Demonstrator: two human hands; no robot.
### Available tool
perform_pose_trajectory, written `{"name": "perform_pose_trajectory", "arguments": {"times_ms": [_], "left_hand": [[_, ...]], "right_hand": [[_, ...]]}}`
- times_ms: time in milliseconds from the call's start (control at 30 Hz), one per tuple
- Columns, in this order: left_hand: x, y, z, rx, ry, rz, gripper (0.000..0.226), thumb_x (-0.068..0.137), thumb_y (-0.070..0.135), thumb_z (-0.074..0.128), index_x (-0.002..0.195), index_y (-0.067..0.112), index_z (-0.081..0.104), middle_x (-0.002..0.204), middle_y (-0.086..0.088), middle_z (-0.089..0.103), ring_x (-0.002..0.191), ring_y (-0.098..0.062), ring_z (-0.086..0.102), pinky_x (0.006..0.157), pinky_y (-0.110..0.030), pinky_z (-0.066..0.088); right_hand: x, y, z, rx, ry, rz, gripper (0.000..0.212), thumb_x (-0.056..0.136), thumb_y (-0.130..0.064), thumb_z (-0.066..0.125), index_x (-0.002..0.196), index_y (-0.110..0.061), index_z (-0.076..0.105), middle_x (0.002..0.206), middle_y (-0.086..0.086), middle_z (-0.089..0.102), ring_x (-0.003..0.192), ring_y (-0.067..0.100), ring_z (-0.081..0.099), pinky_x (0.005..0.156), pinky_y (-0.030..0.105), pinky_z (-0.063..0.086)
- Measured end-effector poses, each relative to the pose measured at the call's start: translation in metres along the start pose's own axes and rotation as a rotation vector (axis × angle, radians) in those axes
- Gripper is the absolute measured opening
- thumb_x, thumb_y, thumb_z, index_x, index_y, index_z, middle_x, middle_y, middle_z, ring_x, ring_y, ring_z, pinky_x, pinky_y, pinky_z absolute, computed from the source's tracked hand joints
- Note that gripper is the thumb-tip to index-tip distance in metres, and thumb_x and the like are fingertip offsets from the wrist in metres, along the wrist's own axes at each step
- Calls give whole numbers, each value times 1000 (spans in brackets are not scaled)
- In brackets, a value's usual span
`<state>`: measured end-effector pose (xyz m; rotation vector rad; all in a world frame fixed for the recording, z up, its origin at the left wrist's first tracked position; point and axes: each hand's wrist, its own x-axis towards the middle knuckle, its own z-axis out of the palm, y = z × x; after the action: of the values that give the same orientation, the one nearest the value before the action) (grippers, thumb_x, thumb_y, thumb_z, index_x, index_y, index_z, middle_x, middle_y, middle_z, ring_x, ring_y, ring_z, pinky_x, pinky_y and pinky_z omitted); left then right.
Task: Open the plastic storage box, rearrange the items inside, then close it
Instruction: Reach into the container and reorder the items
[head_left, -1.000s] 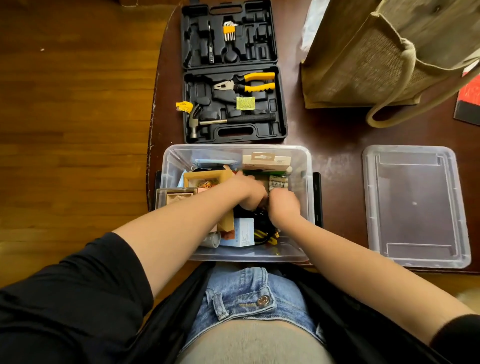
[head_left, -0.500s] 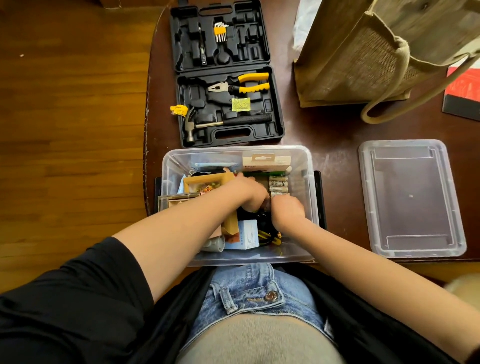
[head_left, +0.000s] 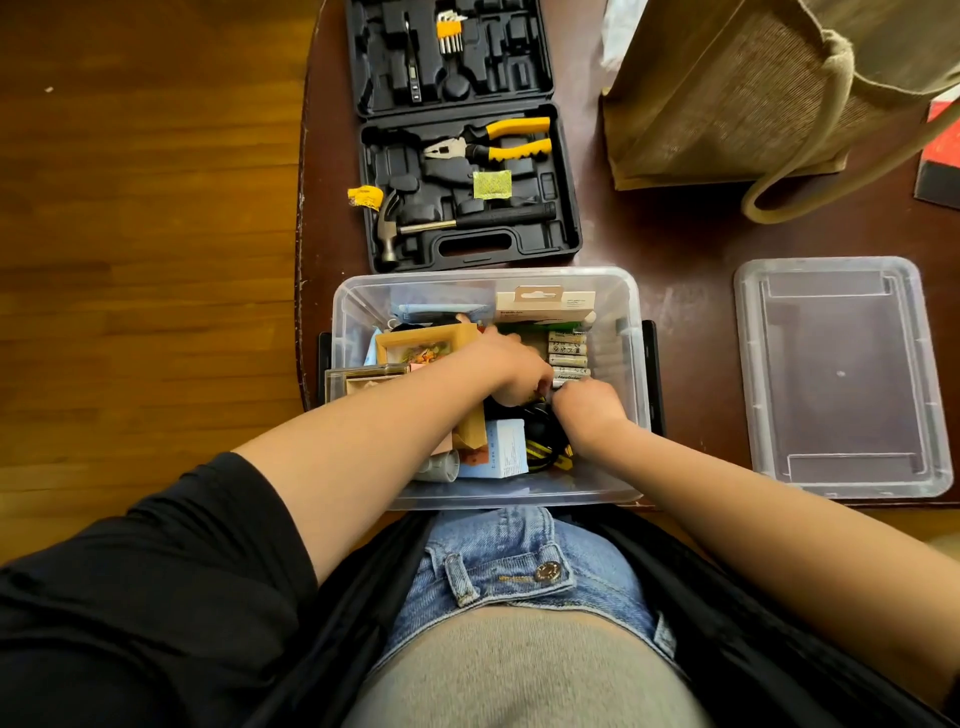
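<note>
The clear plastic storage box (head_left: 488, 275) stands open at the table's near edge, and its lid (head_left: 836, 374) lies flat to the right. Both of my hands are inside the box. My left hand (head_left: 506, 371) and my right hand (head_left: 587, 402) meet fingertip to fingertip, fingers curled down, and pinch the nearest battery (head_left: 559, 384) of a row of several batteries (head_left: 567, 353). Around them lie an orange picture frame (head_left: 426, 345), a white carton (head_left: 545, 304), a light blue box (head_left: 501, 449) and a black and yellow cable (head_left: 545, 441).
An open black tool case (head_left: 467, 244) with pliers (head_left: 498, 140) and a hammer (head_left: 467, 221) lies just behind the box. A burlap bag (head_left: 727, 93) stands at the back right, with a red book (head_left: 940, 166) at the right edge. Wooden floor lies to the left of the table.
More of the battery row shows now as my hands have drawn back toward me along it. My right hand has shifted slightly right. The camera has tilted a little.
</note>
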<state>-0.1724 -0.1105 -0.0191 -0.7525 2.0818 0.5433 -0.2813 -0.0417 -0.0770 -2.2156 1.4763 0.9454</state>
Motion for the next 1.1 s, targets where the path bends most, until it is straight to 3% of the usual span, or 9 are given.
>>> {"name": "perform_pose_trajectory", "arguments": {"times_ms": [167,467,900,1100], "left_hand": [[2,0,1,19,4,-15,57,91,11,48,144,31,36,147,-5,37,134,-31,32,111,-54,25],[3,1,3,28,11,-28,55,91,12,48,143,26,38,147,-5,38,135,-31,32,110,-54,26],[7,1,7,66,14,-32,58,90,12,51,144,28,36,149,-6,34,136,-32,29,111,-55,23],[9,5,10,84,17,-63,59,91,13,50,146,29,33,152,-7,28,139,-34,24,112,-58,19]], "right_hand": [[3,4,-8,-56,-6,1,24,92,-5,50,111,-14,62,112,5,65,104,23,61,75,28,49],[4,6,-22,72,50,102,24,90,2,48,101,-9,67,106,7,67,98,26,64,63,28,40],[4,3,-21,127,56,141,26,91,2,46,103,-9,66,106,8,66,97,27,64,65,29,44],[-7,-4,-14,127,-122,146,28,90,-3,48,113,-9,62,116,8,61,107,26,59,69,30,47]]}}
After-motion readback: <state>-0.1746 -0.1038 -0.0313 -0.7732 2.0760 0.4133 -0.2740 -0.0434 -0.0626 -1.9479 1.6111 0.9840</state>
